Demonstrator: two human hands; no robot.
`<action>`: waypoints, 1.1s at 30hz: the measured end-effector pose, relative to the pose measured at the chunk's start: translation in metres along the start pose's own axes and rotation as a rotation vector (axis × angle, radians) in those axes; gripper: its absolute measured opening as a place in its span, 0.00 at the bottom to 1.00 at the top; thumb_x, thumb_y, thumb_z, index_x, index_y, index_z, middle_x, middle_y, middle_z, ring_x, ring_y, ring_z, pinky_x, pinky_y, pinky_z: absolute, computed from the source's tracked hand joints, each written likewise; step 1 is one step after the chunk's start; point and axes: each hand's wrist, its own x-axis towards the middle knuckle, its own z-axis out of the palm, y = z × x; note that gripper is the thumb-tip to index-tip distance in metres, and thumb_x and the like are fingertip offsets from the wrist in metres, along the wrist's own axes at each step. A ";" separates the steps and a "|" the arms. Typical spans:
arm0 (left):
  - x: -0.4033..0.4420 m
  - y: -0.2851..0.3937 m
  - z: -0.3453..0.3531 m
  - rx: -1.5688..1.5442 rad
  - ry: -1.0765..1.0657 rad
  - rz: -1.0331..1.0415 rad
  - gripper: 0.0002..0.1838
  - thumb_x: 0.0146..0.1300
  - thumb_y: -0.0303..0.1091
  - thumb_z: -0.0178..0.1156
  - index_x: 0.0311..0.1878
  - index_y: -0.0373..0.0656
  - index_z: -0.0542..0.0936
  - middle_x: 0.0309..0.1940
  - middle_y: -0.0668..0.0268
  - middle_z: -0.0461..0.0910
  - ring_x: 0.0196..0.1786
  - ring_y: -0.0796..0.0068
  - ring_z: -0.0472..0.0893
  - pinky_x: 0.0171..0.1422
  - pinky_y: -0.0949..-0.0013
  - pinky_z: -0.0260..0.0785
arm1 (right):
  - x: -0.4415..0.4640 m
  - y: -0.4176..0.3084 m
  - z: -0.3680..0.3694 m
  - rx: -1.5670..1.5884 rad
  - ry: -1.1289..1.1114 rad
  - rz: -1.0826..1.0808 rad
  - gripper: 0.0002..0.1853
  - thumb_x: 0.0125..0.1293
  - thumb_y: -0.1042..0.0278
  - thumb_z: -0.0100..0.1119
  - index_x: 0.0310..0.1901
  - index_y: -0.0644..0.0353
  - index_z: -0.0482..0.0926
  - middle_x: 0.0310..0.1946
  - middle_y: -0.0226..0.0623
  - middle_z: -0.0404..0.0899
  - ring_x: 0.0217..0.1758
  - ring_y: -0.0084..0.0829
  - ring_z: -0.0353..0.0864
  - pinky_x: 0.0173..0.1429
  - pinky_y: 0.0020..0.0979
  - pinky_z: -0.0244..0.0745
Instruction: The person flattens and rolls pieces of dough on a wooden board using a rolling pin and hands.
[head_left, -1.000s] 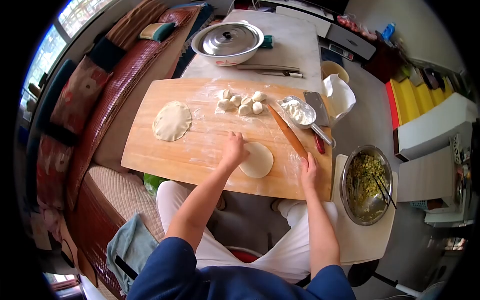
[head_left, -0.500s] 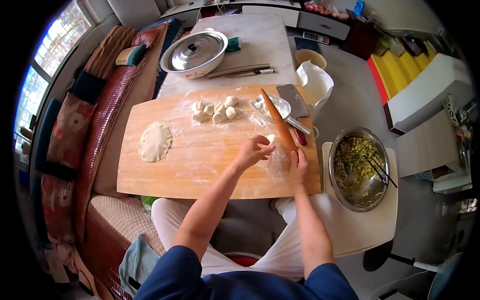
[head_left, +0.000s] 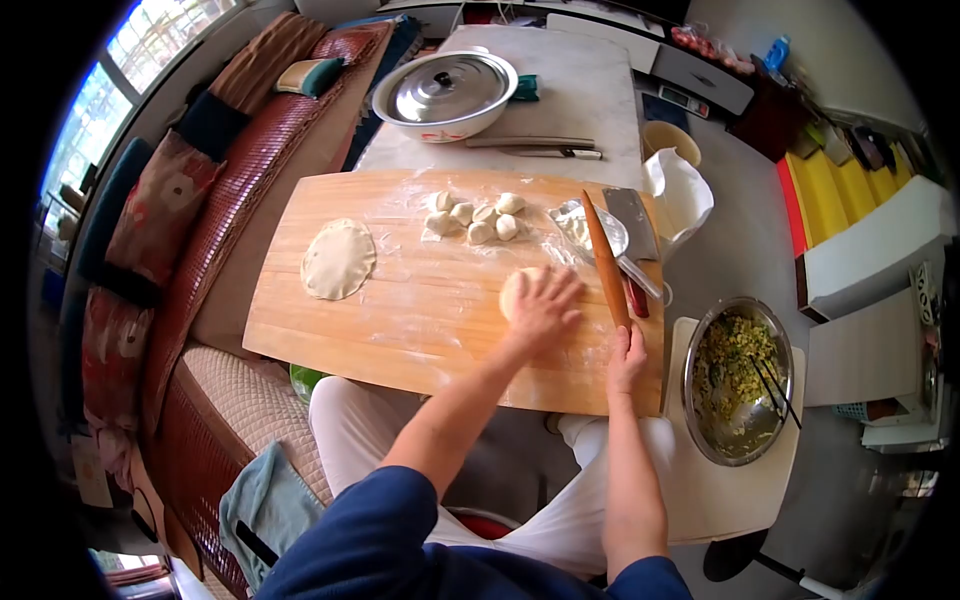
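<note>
My left hand (head_left: 545, 308) lies open on the wooden board (head_left: 420, 330), fingers spread. From under it shows the edge of a round piece of dough (head_left: 510, 290); my palm covers the rest. My right hand (head_left: 626, 360) grips the lower end of a tapered wooden rolling pin (head_left: 606, 258), whose far end leans over a metal scoop of flour (head_left: 575, 228). Several dough balls (head_left: 480, 232) sit in a cluster on the far part of the board. A round flat filled dough with a crimped edge (head_left: 338, 259) lies at the left.
A cleaver (head_left: 632, 222) lies by the scoop at the board's right edge. To the right stands a steel bowl of chopped filling (head_left: 738, 380) with chopsticks. Behind the board are a lidded basin (head_left: 446, 95), a knife (head_left: 550, 153) and a white bag (head_left: 680, 195).
My left hand has gone from curled fingers near the small dough to lying flat over it. My right hand still holds the rolling pin. The whole view has shifted and turned slightly.
</note>
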 end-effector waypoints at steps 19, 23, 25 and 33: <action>-0.123 -0.157 -0.037 -0.294 0.360 -0.489 0.33 0.52 0.37 0.76 0.62 0.43 0.76 0.64 0.52 0.73 0.65 0.49 0.71 0.69 0.55 0.65 | 0.000 0.012 0.007 -0.135 0.003 -0.072 0.21 0.75 0.54 0.57 0.54 0.66 0.81 0.43 0.53 0.85 0.45 0.52 0.85 0.47 0.45 0.78; -0.125 -0.179 -0.034 -0.332 0.147 -0.563 0.28 0.42 0.38 0.80 0.48 0.40 0.82 0.51 0.48 0.80 0.55 0.48 0.79 0.59 0.55 0.74 | 0.000 0.013 0.007 -0.192 0.015 -0.092 0.22 0.75 0.51 0.57 0.54 0.65 0.81 0.43 0.53 0.85 0.46 0.52 0.85 0.47 0.45 0.78; -0.119 -0.180 -0.034 -0.410 0.056 -0.627 0.27 0.44 0.38 0.78 0.48 0.39 0.83 0.46 0.48 0.83 0.50 0.48 0.82 0.55 0.53 0.76 | -0.001 0.013 0.007 -0.212 0.001 -0.064 0.23 0.75 0.50 0.56 0.55 0.64 0.81 0.43 0.52 0.86 0.46 0.52 0.85 0.48 0.45 0.78; -0.082 -0.156 -0.077 -0.957 -0.024 -0.417 0.21 0.53 0.39 0.72 0.47 0.37 0.84 0.35 0.57 0.86 0.38 0.64 0.85 0.45 0.61 0.77 | -0.001 0.018 0.008 -0.132 0.042 -0.076 0.20 0.75 0.51 0.56 0.54 0.61 0.82 0.44 0.50 0.85 0.47 0.52 0.84 0.48 0.45 0.78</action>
